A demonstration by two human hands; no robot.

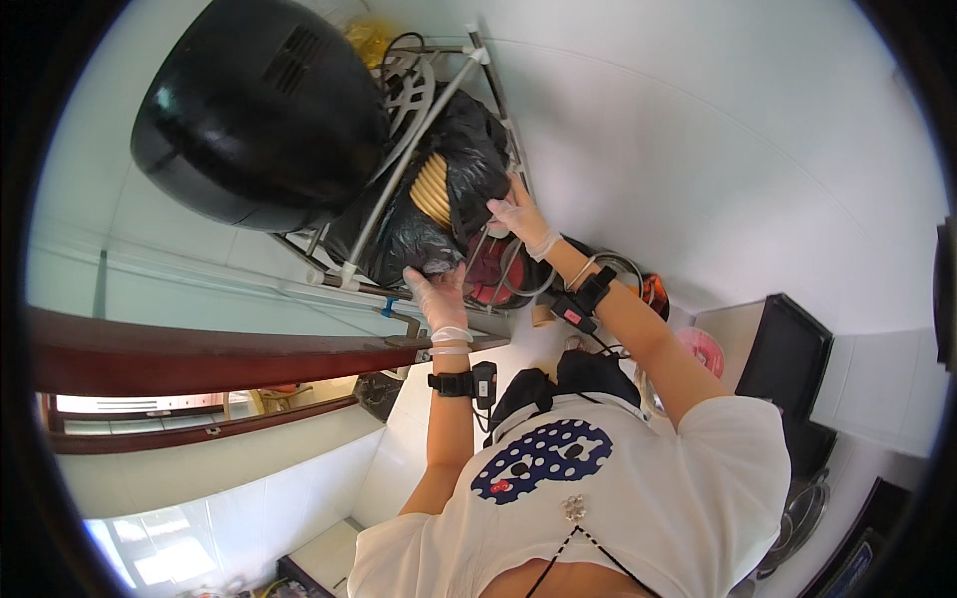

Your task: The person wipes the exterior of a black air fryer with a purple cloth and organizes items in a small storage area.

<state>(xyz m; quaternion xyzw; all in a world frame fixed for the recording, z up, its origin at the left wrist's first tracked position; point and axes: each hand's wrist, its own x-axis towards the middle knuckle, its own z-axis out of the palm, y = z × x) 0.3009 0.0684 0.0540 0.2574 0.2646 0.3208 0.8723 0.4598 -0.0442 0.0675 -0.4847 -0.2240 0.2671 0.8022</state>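
A black plastic bag (pixel 478 142) lies on a level of a metal rack (pixel 407 164). Through an opening in it shows a tan, ribbed object (pixel 431 191); the rest of that object is hidden. My left hand (pixel 439 299), in a clear disposable glove, grips the near edge of the bag with thumb and fingers. On the bag's right side, my gloved right hand (pixel 521 215) pinches the plastic, close to the rack's right-hand post. Both wrists bear black straps with small boxes.
A large black rounded appliance (pixel 262 112) tops the rack at the left, beside a pale slatted plastic piece (pixel 411 101). A red item (pixel 493 269) sits lower in the rack. White wall (pixel 710 187) rises on the right; a dark red wooden frame (pixel 224 359) runs along the left.
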